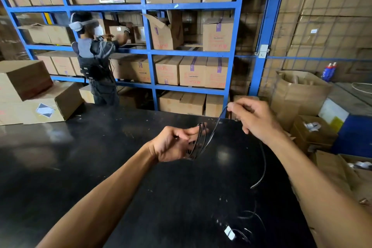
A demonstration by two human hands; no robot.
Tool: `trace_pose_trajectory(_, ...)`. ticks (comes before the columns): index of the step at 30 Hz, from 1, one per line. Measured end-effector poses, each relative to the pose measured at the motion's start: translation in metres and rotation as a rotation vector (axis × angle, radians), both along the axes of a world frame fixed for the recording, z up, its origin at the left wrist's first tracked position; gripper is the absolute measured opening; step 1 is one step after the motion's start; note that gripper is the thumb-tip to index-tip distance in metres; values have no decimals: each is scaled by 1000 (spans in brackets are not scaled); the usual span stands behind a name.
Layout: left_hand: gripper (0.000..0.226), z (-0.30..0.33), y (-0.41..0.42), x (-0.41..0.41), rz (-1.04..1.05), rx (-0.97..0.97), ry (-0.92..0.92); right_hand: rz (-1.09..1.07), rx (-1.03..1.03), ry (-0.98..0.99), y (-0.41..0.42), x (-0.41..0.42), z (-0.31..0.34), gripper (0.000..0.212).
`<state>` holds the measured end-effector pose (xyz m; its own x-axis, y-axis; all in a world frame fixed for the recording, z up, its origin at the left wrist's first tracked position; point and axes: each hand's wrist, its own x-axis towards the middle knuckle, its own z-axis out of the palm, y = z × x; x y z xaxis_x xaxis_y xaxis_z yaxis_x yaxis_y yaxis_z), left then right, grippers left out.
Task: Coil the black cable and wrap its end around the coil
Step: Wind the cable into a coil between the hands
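Two bare forearms and hands [177,143], no sleeves or jewellery visible

I am standing in a warehouse stockroom. Straight ahead of my black table [100,157] rises a blue steel rack [149,52] packed with taped cardboard boxes [192,70], where another person [96,60] reaches into a shelf. More open boxes [298,90] are piled right of the rack against wire mesh.

Black glossy table [104,167] had cardboard boxes [38,98] stacked on its far left corner, plus the cable's [259,221] loose tail near the front right.
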<state>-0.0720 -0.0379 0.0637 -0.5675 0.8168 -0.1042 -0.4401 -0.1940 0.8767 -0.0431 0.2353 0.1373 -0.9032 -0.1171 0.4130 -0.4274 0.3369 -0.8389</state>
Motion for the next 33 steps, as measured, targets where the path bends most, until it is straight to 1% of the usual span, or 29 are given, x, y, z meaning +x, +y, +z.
trace_pose_trajectory(2, 71, 1, 12, 10, -115, -24, 1, -54, 80, 61, -1, -9, 5, 28)
trace_pose_trajectory(4, 71, 4, 24, 18, -183, -27, -13, -72, 105, 86, -4, -14, 5, 31)
trace_pose_trajectory(7, 71, 9, 35, 28, -244, 21, 22, -80, 44, 105, -3, -20, -4, 42)
trace_pose_trajectory(8, 71, 11, 38, 30, -271, 55, 31, -87, 15, 101, -2, -22, -9, 41)
trace_pose_trajectory(9, 71, 13, 41, 33, -298, 97, 35, -100, 9, 91, -3, -23, -15, 36)
trace_pose_trajectory(10, 71, 15, 44, 34, -322, 145, 38, -104, 19, 66, -5, -24, -23, 28)
trace_pose_trajectory(11, 72, 17, 47, 36, -344, 196, 45, -97, -11, -9, -7, -27, -31, 20)
trace_pose_trajectory(12, 72, 19, 50, 37, -360, 249, 57, -64, -76, -96, -9, -27, -41, 20)
trace_pose_trajectory(13, 72, 21, 53, 37, -368, 301, 72, 1, -172, -197, -12, -24, -51, 28)
trace_pose_trajectory(14, 71, 24, 56, 37, -362, 347, 93, 49, -232, -275, -14, -20, -61, 33)
trace_pose_trajectory(15, 69, 27, 59, 35, -342, 386, 118, 71, -242, -311, -18, -13, -69, 32)
trace_pose_trajectory(18, 64, 36, 60, 25, -227, 491, 174, 25, -102, -261, -22, 6, -98, 22)
trace_pose_trajectory(20, 62, 40, 54, 13, -133, 545, 169, 79, -95, -251, -27, 17, -114, 21)
trace_pose_trajectory(21, 60, 42, 49, 7, -69, 555, 155, 99, -96, -252, -27, 22, -119, 24)
trace_pose_trajectory(24, 56, 43, 26, -12, 178, 487, 125, 110, -96, -260, -20, 33, -123, 32)
trace_pose_trajectory(27, 54, 39, 3, -27, 352, 406, 83, 106, -75, -240, -6, 38, -117, 29)
trace_pose_trajectory(30, 59, 28, -14, -32, 397, 286, 6, 111, -67, -227, 5, 35, -94, 24)
trace_pose_trajectory(33, 58, 13, -19, -29, 364, 114, -39, 150, -96, -218, 12, 25, -62, 26)
